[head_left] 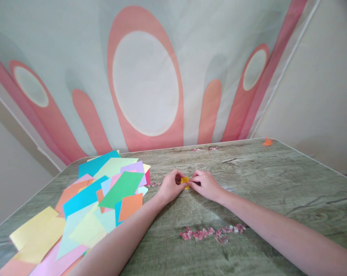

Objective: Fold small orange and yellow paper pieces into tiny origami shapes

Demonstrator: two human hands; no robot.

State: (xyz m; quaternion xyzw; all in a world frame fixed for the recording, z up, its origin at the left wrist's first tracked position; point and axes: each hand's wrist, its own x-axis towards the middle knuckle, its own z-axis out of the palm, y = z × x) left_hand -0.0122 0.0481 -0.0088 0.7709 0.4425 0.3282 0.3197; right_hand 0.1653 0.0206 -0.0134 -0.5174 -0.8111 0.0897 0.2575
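A small piece of yellow paper [185, 180], seemingly folded, is held between my two hands over the middle of the table. My left hand [172, 186] pinches its left side between thumb and fingers. From the right, my right hand [205, 184] grips the opposite edge with closed fingertips. The fingers cover part of the paper, so its full shape is hidden.
Loose sheets of coloured paper, among them a green sheet [123, 188], lie heaped on the left of the wood-grain table [271, 195]. A small orange folded paper [267, 141] sits at the far right corner. Behind hangs a patterned cloth [190, 57].
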